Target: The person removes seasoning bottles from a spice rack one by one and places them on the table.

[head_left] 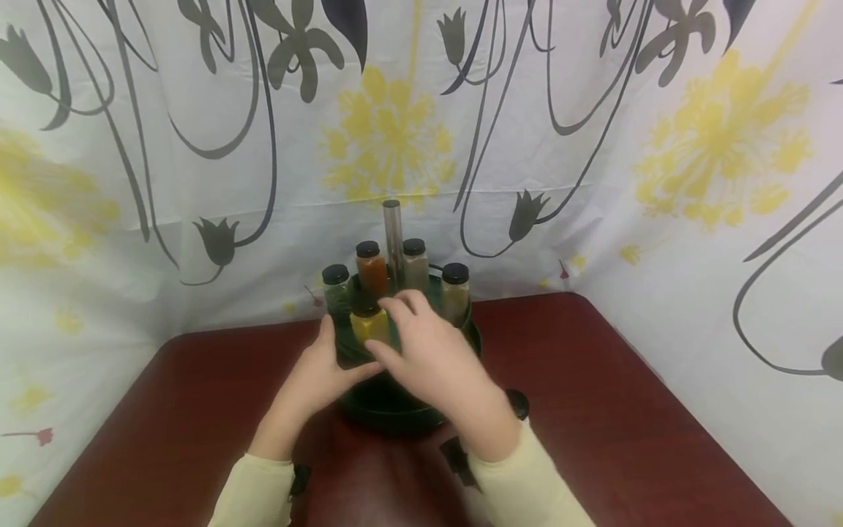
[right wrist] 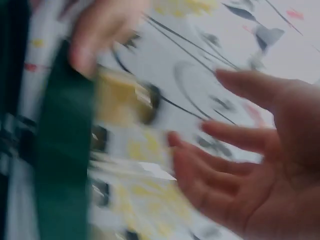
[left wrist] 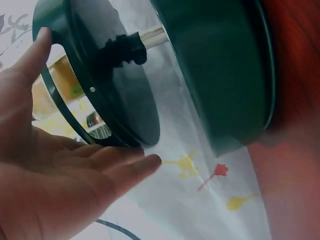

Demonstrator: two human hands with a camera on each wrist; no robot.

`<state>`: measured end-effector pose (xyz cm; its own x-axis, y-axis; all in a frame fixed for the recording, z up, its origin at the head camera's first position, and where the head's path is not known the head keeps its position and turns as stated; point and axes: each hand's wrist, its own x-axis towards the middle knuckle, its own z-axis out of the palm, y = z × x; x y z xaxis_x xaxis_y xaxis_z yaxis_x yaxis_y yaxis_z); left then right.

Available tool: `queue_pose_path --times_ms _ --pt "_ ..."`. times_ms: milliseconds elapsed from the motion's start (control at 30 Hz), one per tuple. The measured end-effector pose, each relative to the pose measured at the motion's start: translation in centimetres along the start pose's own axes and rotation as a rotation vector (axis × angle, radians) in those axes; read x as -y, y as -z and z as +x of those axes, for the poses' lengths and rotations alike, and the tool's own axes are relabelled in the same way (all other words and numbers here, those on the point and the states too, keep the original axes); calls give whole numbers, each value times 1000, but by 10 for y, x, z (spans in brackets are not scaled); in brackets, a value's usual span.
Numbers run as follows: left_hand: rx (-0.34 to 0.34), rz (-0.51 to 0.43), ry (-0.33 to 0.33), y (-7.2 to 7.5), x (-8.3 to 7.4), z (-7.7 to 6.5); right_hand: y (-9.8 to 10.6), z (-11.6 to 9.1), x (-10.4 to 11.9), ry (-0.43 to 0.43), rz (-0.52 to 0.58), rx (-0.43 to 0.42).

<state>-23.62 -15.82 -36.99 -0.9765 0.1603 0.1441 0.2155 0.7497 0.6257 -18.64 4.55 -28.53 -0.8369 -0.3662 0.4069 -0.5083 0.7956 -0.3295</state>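
A dark green two-tier round rack [head_left: 395, 421] stands on the table with several black-lidded jars on its upper tier. My left hand [head_left: 317, 377] is at the front left of it. In the left wrist view, its thumb lies on the upper tier's rim [left wrist: 52, 37] and its straight fingers touch the lower side. A yellow-filled jar [head_left: 370, 327] sits at the front of the upper tier. My right hand [head_left: 431, 355] hovers just beside this jar, fingers loosely bent and apart. In the right wrist view a gap shows between those fingers [right wrist: 200, 170] and the jar's lid.
Around the metal post [head_left: 392, 234] stand an orange jar [head_left: 372, 272], a greyish jar [head_left: 416, 271], a green jar [head_left: 337, 296] and a beige jar [head_left: 456, 296]. A round black lid [head_left: 518, 403] shows beside my right wrist. Patterned curtains [head_left: 527, 146] border the dark red table [head_left: 560, 351].
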Motion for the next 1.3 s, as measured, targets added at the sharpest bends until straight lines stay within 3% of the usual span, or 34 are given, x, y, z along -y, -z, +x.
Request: queue_pose_path --times_ms 200,400,533,667,767,1300 --pt "10 69 41 0 -12 -7 -40 17 -1 40 44 -24" --pt "-53 165 54 10 -29 -12 -50 23 -11 24 -33 -72" --pt "-99 156 63 17 -32 -14 -52 23 -16 1 -60 -74" --pt "-126 87 72 21 -25 -11 -53 23 -21 16 -28 -123" --pt "-104 61 78 21 -20 -10 -51 22 -23 53 -3 -162" --pt "-62 55 80 22 -16 -8 -19 14 -29 109 163 -265"
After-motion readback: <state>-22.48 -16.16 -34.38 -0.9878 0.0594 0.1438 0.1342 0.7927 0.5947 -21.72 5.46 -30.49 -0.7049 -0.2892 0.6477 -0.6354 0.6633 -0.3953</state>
